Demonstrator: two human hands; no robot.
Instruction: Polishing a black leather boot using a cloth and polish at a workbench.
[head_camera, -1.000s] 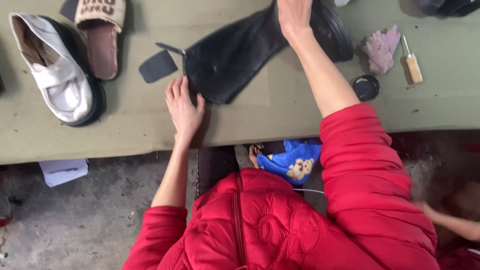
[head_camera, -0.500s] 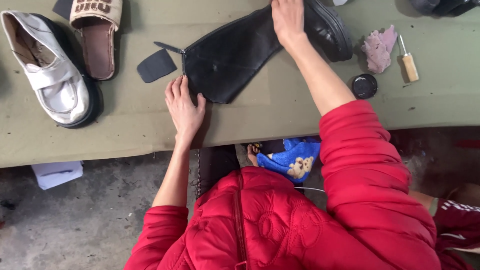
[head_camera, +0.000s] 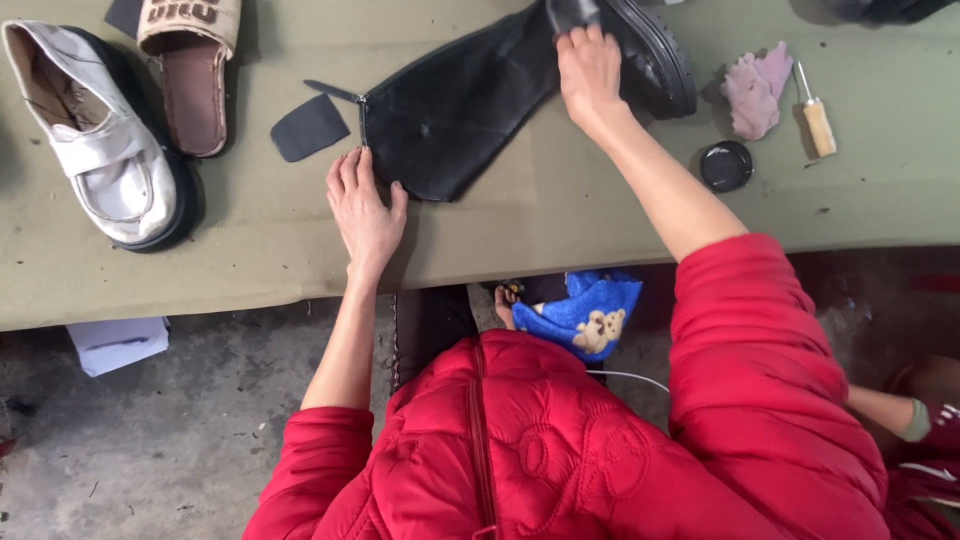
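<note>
Nearest the camera is the person's red quilted jacket (head_camera: 560, 440), both sleeves pushed up the forearms. Beneath the bench edge a blue cloth with a small bear figure (head_camera: 585, 315) shows, and beside it bare grey concrete floor (head_camera: 180, 440), rough and stained, with a white scrap of paper (head_camera: 108, 343) lying near the bench's front edge. At the far right edge another person's arm (head_camera: 895, 410) enters, low by the floor.

The bench (head_camera: 250, 250) is covered in dull olive-green sheet, creased and marked. The left hand (head_camera: 362, 210) lies flat on it, fingers stretched out and together, its grip holding nothing, fingertips touching the open top edge of the black boot (head_camera: 460, 110). The boot lies on its side across the bench's middle, its tall shaft pointing toward the person, its thick sole toward the far edge. The right hand (head_camera: 590, 75) presses down on the boot near the ankle, fingers curled over the leather; whether it grips anything small I cannot tell.

Just left of the shaft lies a dark flat patch (head_camera: 310, 127). Further left sit a white strap shoe (head_camera: 100, 150) and a brown slide sandal (head_camera: 192, 75). To the right are a round black tin (head_camera: 727, 165), a pinkish rag (head_camera: 755, 88) and a wooden-handled tool (head_camera: 816, 115).
</note>
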